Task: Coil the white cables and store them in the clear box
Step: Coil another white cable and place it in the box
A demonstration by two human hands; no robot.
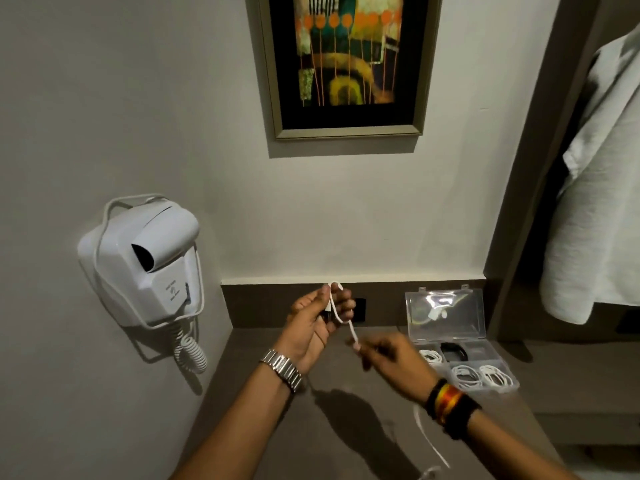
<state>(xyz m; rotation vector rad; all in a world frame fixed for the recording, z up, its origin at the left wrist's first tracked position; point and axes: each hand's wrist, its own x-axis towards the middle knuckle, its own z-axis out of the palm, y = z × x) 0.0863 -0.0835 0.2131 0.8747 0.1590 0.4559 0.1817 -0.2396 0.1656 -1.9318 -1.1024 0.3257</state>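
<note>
My left hand (317, 322) is raised over the counter, palm up, with a loop of white cable (337, 303) wrapped around its fingers. My right hand (388, 351), blurred by motion, pinches the same cable a little lower and to the right. The cable's loose tail hangs under my right wrist toward the bottom edge. The clear box (460, 355) sits open on the counter to the right, its lid standing against the wall. Several coiled white cables (479, 375) lie in its compartments, and a dark object fills one rear compartment.
A white wall-mounted hair dryer (145, 261) with a curly cord hangs at the left. A framed painting (343, 64) is on the wall above. A white towel or robe (599, 188) hangs at the right. The brown counter (263, 417) runs below my arms.
</note>
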